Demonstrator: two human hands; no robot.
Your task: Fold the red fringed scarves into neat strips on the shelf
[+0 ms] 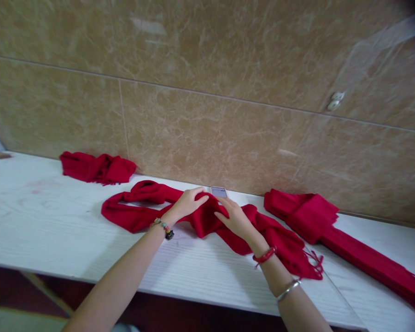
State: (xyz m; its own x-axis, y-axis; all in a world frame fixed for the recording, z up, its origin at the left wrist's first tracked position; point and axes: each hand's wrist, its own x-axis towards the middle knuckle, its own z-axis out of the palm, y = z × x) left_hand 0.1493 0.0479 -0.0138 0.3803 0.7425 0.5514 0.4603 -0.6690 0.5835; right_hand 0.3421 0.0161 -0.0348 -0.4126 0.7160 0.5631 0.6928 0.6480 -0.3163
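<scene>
A long red scarf (205, 219) with a fringed end lies loosely bunched across the white table, looped at its left end. My left hand (186, 204) grips its raised middle fold, thumb and fingers closing on the cloth. Just to the right, my right hand (236, 219) has hold of the same scarf, its thumb and fingers around a fold; some fingertips are hidden. The fringe spreads out beyond my right wrist.
Against the tiled wall (193, 129) sits a crumpled red scarf (86, 167) at left. A folded red scarf stack (359, 253) stretches to the right edge. A phone (219, 192) rests by the wall behind my hands. The white table (55, 221) has its front edge nearest me.
</scene>
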